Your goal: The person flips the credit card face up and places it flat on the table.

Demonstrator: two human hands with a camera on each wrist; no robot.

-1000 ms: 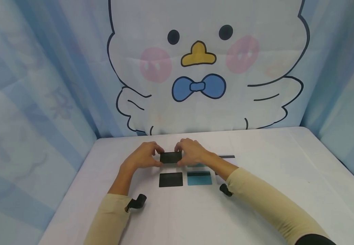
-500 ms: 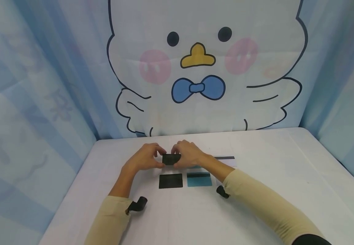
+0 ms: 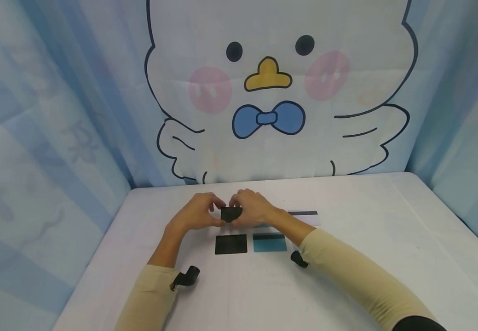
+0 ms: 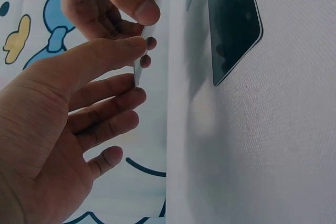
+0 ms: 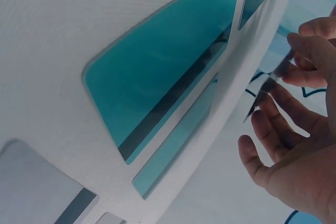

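The dark card [image 3: 231,214] is up off the white table [image 3: 263,294], near its far edge, and I have it between two pinches: my left hand [image 3: 199,211] nips one end between thumb and fingers, my right hand [image 3: 253,208] nips the other, its fingers hiding part of the face. The left wrist camera gives it to me nearly edge-on, well apart from the cloth. Just nearer to me a second dark card [image 3: 231,244] lies flat; beside that lies a striped teal card [image 3: 269,243], with another teal card [image 5: 176,145] mostly hidden behind my right hand, and a pale card [image 3: 308,218] further right. I read the step in hand as aligning this card by its ends. The next move, I judge, calls for holding it level, squaring it to the rows and easing both pinches evenly; letting one end go first could skew it.
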